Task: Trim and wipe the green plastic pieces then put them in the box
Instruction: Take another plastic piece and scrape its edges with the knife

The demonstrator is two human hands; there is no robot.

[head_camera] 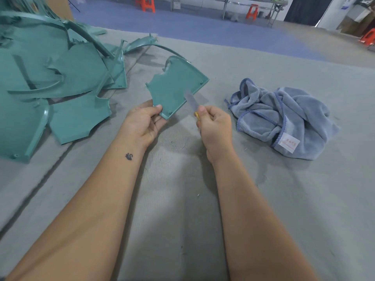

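Mat: grey mat [182,199] underfoot, ribbed, a seam running along its left side, small green shavings [183,146] scattered near the wrists.
Left hand: left hand [143,122] palm up, thumb curled over the near corner of a green piece [174,88], fingers beneath it, gripping it.
Right hand: right hand [215,123] closed around a knife [192,103], yellow handle just showing at the thumb, blurred blade laid against the piece's right edge.
Green piece: fan-shaped, held just above the mat's middle, curved rim on the far side, jagged notch at its far left.
Cloth: blue-grey cloth [282,118] crumpled on the mat toward its right edge, white label on the near fold, well apart from the hands.
Pile: more green pieces [50,78] heaped at the mat's far left corner, overlapping.
Beyond: blue floor [203,23], orange stools [147,4], table legs at the far wall.
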